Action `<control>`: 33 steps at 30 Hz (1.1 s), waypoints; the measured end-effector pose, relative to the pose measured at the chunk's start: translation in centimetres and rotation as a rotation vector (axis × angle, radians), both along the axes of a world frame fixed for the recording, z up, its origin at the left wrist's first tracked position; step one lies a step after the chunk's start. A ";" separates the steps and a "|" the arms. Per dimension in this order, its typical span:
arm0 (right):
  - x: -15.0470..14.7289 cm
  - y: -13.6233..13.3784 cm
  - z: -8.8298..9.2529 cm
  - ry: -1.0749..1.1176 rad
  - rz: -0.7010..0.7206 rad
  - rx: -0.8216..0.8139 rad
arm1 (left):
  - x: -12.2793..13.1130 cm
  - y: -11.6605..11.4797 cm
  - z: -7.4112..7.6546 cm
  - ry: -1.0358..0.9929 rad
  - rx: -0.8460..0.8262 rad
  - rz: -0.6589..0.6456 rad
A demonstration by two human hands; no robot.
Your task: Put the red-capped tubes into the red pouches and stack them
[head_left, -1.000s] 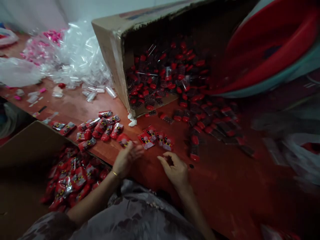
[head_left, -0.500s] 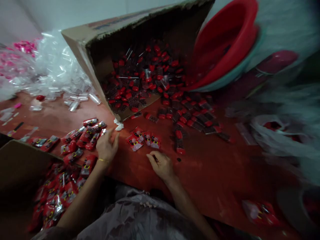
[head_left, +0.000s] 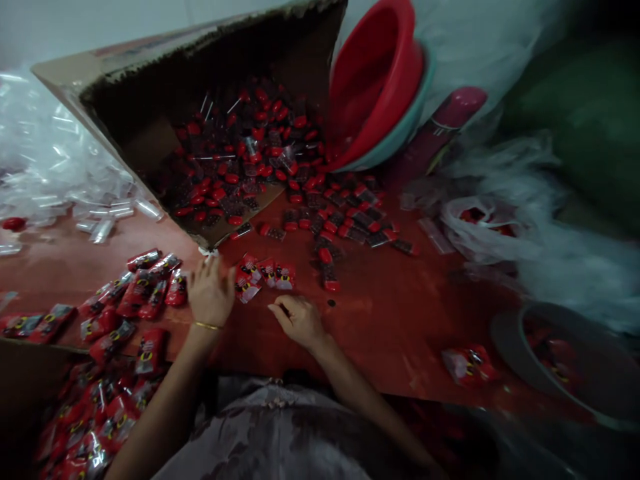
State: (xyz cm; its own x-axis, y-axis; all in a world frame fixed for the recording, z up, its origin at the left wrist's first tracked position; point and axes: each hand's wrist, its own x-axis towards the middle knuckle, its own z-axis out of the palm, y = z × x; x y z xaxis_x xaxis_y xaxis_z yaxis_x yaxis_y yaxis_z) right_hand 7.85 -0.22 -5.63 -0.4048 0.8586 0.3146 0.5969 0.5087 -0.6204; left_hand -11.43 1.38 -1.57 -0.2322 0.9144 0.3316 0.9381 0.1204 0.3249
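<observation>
My left hand [head_left: 211, 293] lies flat on the red table [head_left: 390, 320] with fingers stretched out, between a cluster of red packets [head_left: 140, 290] on its left and a small row of red packets [head_left: 263, 275] on its right. My right hand [head_left: 297, 320] rests on the table just below that row, fingers curled in a loose pinch; what they hold, if anything, is hidden. A tipped cardboard box [head_left: 150, 87] behind spills small dark packs with red caps [head_left: 330, 220] onto the table.
A carton [head_left: 90, 413] full of red packets stands at the lower left. Red basins [head_left: 380, 80] lean behind the tipped box. Clear plastic sleeves [head_left: 60, 173] pile at the left. White plastic bags [head_left: 525, 220] and a grey bowl [head_left: 550, 360] lie at the right.
The view has swung to the right, bringing the bowl and bags into sight. My left hand moved from beside the small row toward the packet cluster and flattened. My right hand closed into a pinch.
</observation>
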 end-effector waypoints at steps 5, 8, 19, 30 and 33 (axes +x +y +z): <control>0.1 -0.3 0.5 0.005 -0.002 0.010 | 5.0 2.1 -1.0 0.015 -0.145 -0.468; 0.9 -1.0 0.8 0.051 -0.024 -0.023 | 6.1 3.4 -2.1 0.035 -0.192 -0.523; 3.2 0.7 1.8 0.532 -0.413 -0.343 | 7.0 1.4 -0.2 -0.250 -0.036 -0.407; 2.3 1.2 3.4 0.658 -0.315 -0.354 | 8.9 0.7 1.1 -1.436 -0.337 -0.266; 2.2 0.8 3.0 0.666 -0.342 -0.370 | 9.1 0.7 0.6 -1.326 -0.244 -0.234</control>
State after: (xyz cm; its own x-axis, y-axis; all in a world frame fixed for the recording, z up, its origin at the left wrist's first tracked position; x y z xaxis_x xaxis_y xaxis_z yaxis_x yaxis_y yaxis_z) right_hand 10.06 0.56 -2.61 0.0679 0.9953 0.0695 0.1307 0.0602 -0.9896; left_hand -2.31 2.03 -0.95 -0.0796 0.9785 -0.1901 -0.0516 0.1864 0.9811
